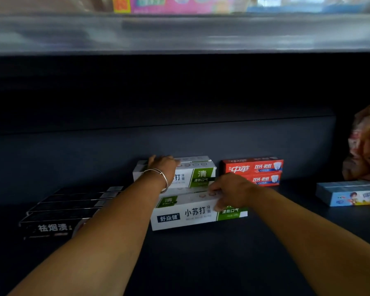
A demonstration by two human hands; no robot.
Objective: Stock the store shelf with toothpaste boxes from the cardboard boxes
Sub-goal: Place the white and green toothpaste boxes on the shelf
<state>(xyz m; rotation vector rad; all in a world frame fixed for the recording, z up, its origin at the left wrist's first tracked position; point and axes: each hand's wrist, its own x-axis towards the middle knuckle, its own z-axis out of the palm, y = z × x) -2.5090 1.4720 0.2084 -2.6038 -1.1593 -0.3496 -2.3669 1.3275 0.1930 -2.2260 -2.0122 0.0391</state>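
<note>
White-and-green toothpaste boxes lie on the dark shelf (201, 263). A rear stack (201, 174) stands near the back wall, and my left hand (163, 165), with a silver bangle on the wrist, rests on its top with the fingers laid over the upper box. A front white-and-green box (188, 214) lies closer to me. My right hand (231, 191) holds its right part, fingers curled over the top edge. Two red toothpaste boxes (263, 167) are stacked to the right, behind my right hand.
Several black toothpaste boxes (58, 212) lie in a row at the left. A blue children's toothpaste box (350, 193) sits at the right, with a crumpled orange-brown bag (367, 146) behind it. The shelf above (179, 35) hangs over the space.
</note>
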